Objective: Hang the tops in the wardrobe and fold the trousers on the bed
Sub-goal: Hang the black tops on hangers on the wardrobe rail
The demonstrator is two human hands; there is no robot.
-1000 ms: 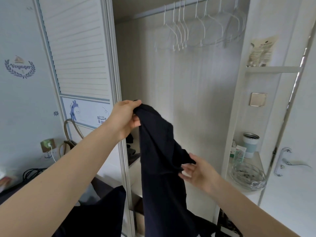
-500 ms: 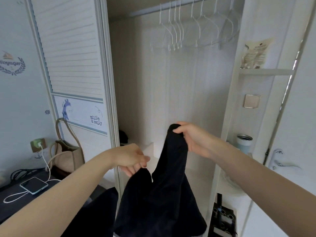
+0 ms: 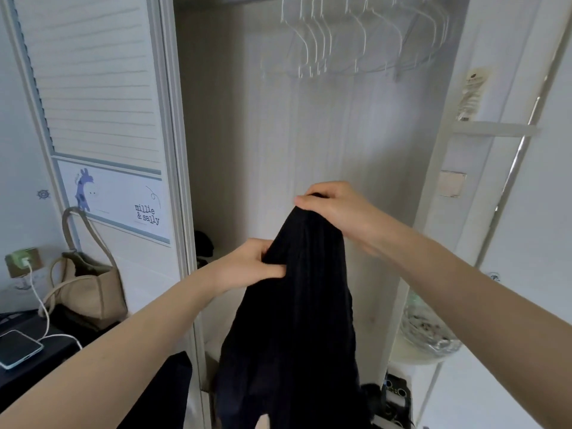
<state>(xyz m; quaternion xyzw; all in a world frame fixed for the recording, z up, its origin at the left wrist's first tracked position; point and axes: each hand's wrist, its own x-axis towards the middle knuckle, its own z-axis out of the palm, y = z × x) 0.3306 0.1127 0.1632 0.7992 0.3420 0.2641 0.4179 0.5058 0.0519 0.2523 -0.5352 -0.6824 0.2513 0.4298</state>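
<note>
1. The garment (image 3: 297, 305) is one black piece of cloth. It hangs in front of the open wardrobe (image 3: 278, 134), below the hangers (image 3: 356, 41).
2. The right hand (image 3: 337, 209) pinches the top of the garment, with the fingers curled over the bunched cloth. The left hand (image 3: 250, 267) grips a fold at its left edge, a little lower.
3. The cloth looks soft and light and it falls in long folds, so it will not keep any shape alone. I judge it is best to hold it at the shoulders or at the collar, one hand each side, to open it for a hanger.
4. I cannot tell if it is a top or trousers, because it is bunched.
5. Count: one garment in the hands, two hands on it. The hangers are white, about eight, but they overlap and blur, so the number is not sure. A second dark cloth (image 3: 167, 391) shows at the bottom edge.
</note>
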